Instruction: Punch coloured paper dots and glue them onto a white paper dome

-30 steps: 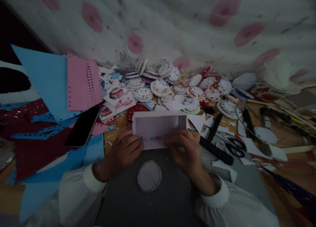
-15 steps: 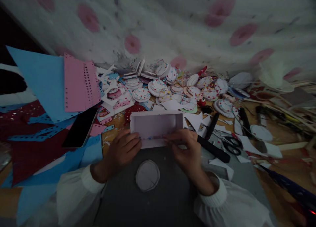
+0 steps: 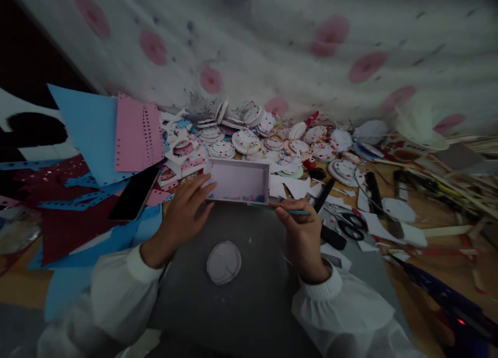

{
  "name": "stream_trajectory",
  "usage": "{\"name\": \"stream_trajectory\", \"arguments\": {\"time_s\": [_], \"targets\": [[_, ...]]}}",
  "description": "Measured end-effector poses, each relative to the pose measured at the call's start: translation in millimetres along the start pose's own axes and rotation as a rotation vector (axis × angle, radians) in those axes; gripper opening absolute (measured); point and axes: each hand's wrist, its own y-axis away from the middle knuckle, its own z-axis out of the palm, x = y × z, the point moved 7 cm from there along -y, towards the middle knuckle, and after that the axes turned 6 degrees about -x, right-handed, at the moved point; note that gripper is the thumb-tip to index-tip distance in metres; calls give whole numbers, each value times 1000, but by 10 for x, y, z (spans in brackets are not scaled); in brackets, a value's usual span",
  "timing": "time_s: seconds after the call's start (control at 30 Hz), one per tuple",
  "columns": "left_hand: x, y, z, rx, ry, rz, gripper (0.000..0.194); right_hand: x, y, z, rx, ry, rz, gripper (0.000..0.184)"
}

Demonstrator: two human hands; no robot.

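Observation:
My left hand grips the left end of a shallow white open box, with its fingers on the end wall and its thumb below. Small blue, pink and red bits lie along the near inside edge of the box. In my right hand is a slim teal stick-like tool, pinched between thumb and fingers; its thin tip points left along the box's near edge. I cannot tell its exact kind. A round white paper disc lies on the dark grey mat between my forearms.
Behind the box spreads a heap of dotted paper discs. On the left are a phone, pink sheets and blue paper. Scissors and a blue glue gun lie on the right, with paper scraps and wooden strips.
My right hand has left the box and now holds the slim teal tool beside it. My left hand's fingers have spread along the box's left end. The view has shifted a little.

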Motion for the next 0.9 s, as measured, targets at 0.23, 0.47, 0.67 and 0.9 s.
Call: {"name": "stream_trajectory", "arguments": {"time_s": [0.23,0.47,0.67,0.9], "targets": [[602,621,-102,-273,223,-200,76,-29,-7,48,-58,-116,18,21],[643,627,190,-352,282,-66,55,13,33,61,-107,-106,19,22],[453,382,63,-488,298,110,58,65,23,29,-111,-33,17,21],[485,459,200,-401,125,-198,102,8,17,136,-185,-86,36,19]]}}
